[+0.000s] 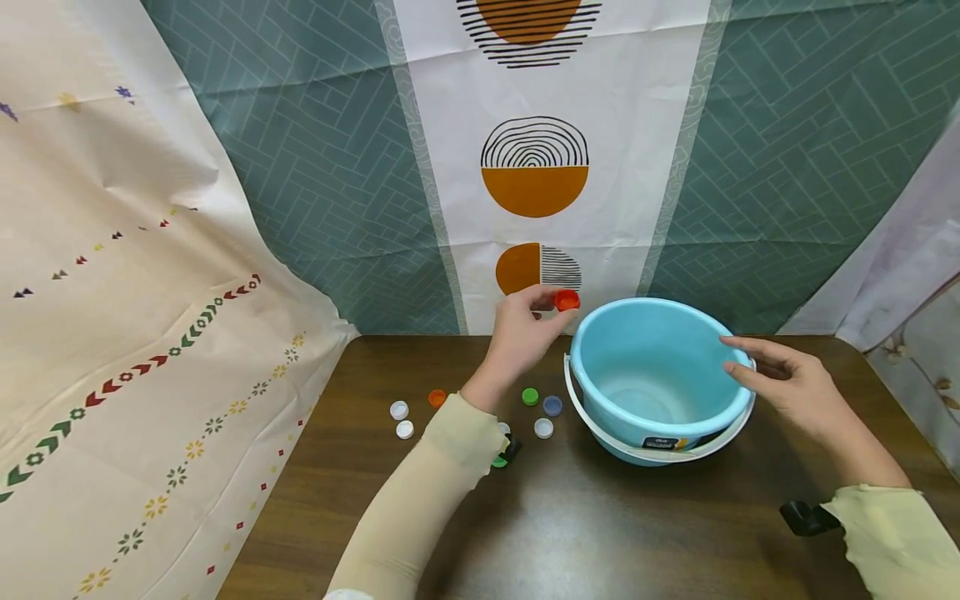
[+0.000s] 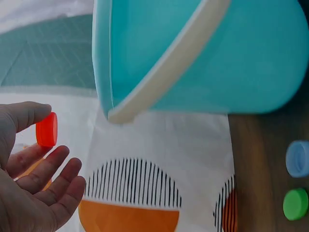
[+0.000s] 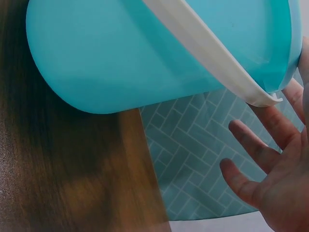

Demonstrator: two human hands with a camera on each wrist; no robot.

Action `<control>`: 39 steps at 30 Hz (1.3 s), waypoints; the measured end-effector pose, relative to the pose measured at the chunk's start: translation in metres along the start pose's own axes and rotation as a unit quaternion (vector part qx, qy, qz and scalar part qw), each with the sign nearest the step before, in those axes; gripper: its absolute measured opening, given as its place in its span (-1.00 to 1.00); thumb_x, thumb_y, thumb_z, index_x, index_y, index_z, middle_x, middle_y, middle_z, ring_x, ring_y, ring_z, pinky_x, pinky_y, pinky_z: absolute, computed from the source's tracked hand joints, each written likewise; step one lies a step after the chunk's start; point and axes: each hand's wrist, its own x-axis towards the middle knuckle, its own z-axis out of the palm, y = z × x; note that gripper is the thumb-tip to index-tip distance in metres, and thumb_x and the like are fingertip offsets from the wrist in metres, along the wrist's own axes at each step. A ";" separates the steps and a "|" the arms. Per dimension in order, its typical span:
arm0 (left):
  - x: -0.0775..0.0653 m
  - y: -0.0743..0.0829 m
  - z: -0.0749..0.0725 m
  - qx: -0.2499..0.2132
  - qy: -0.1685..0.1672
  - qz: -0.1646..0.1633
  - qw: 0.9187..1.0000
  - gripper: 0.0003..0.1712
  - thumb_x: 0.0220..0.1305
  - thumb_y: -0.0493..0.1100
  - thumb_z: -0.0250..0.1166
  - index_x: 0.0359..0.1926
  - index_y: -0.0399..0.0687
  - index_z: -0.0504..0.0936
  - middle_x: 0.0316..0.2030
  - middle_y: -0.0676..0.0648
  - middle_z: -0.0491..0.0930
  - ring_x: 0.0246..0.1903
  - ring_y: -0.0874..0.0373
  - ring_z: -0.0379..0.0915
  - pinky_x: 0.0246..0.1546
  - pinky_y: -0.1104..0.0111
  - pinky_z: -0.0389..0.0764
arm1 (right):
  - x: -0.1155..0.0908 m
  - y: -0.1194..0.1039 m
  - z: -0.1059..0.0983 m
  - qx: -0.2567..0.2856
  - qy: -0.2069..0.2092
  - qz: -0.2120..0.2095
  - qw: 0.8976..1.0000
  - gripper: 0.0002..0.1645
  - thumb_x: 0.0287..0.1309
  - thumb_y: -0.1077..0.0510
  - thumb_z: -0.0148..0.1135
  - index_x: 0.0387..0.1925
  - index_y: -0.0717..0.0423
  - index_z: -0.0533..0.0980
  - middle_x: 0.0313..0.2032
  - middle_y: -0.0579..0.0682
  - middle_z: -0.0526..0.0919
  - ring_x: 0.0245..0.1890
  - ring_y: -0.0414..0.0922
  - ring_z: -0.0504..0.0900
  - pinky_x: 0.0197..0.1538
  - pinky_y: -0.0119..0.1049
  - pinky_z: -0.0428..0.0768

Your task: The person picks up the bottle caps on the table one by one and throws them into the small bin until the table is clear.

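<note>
My left hand (image 1: pixel 522 327) pinches a red bottle cap (image 1: pixel 567 300) between thumb and forefinger, raised just left of the bucket's rim. In the left wrist view the red cap (image 2: pixel 47 129) stands on edge, with the other fingers spread below it. A light blue plastic bucket (image 1: pixel 645 342) stands upright on the table, its white handle (image 1: pixel 690 454) lowered over the front. My right hand (image 1: pixel 798 387) holds the bucket's right rim, thumb over the inner side. In the right wrist view its fingers (image 3: pixel 275 121) lie outside, by the handle's end (image 3: pixel 263 99).
Left of the bucket lie a green cap (image 1: pixel 530 397), a blue cap (image 1: pixel 552 406), a white cap (image 1: pixel 543 428), an orange cap (image 1: pixel 437 398) and more white caps (image 1: pixel 399 410). The left sleeve (image 1: pixel 427 492) partly hides others. Patterned cloth (image 1: pixel 337 167) hangs behind the dark wooden table (image 1: pixel 600 533).
</note>
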 end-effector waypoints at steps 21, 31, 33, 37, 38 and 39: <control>0.001 0.028 0.045 0.031 -0.084 0.024 0.996 -0.66 0.09 0.06 0.36 -0.09 0.13 0.62 -0.28 0.19 0.66 -0.19 0.26 0.54 -0.30 0.58 0.54 | -0.004 -0.002 0.001 -0.025 0.018 -0.011 0.999 -0.43 0.15 -0.14 0.20 0.21 -0.21 0.42 -0.05 -0.53 0.41 -0.25 -0.53 0.49 -0.33 -0.56 0.53; 0.004 0.028 0.066 0.035 -0.107 0.020 0.993 -0.69 0.09 0.05 0.36 -0.13 0.13 0.64 -0.30 0.22 0.63 -0.20 0.25 0.54 -0.33 0.61 0.52 | -0.005 -0.001 0.002 -0.020 0.024 -0.007 0.999 -0.43 0.14 -0.13 0.22 0.21 -0.18 0.43 -0.08 -0.56 0.41 -0.26 -0.55 0.49 -0.33 -0.58 0.52; 0.004 0.028 0.070 0.036 -0.110 0.018 0.993 -0.69 0.09 0.06 0.36 -0.13 0.14 0.64 -0.32 0.23 0.62 -0.19 0.23 0.55 -0.33 0.61 0.51 | -0.004 -0.001 0.002 -0.019 0.023 -0.007 1.000 -0.43 0.14 -0.13 0.22 0.21 -0.18 0.43 -0.08 -0.56 0.41 -0.27 -0.54 0.50 -0.34 -0.57 0.53; 0.004 0.029 0.076 0.035 -0.117 0.009 0.992 -0.68 0.08 0.07 0.36 -0.13 0.15 0.64 -0.33 0.25 0.60 -0.19 0.24 0.54 -0.32 0.61 0.51 | -0.003 -0.001 0.001 -0.021 0.022 -0.005 1.000 -0.43 0.14 -0.13 0.22 0.21 -0.19 0.43 -0.10 -0.55 0.42 -0.28 -0.51 0.50 -0.34 -0.55 0.53; 0.004 0.030 0.076 0.036 -0.118 0.007 0.992 -0.68 0.08 0.08 0.36 -0.13 0.15 0.64 -0.33 0.26 0.60 -0.20 0.27 0.54 -0.32 0.61 0.51 | -0.002 0.000 0.001 -0.021 0.021 -0.005 1.000 -0.43 0.14 -0.13 0.23 0.21 -0.19 0.43 -0.10 -0.55 0.42 -0.28 -0.50 0.50 -0.35 -0.54 0.53; 0.004 0.030 0.077 0.040 -0.118 0.007 0.992 -0.69 0.08 0.08 0.36 -0.13 0.16 0.64 -0.33 0.26 0.60 -0.20 0.28 0.54 -0.32 0.62 0.51 | -0.002 0.000 0.001 -0.022 0.020 -0.004 1.000 -0.42 0.14 -0.13 0.23 0.21 -0.19 0.43 -0.10 -0.56 0.42 -0.27 -0.51 0.50 -0.35 -0.54 0.53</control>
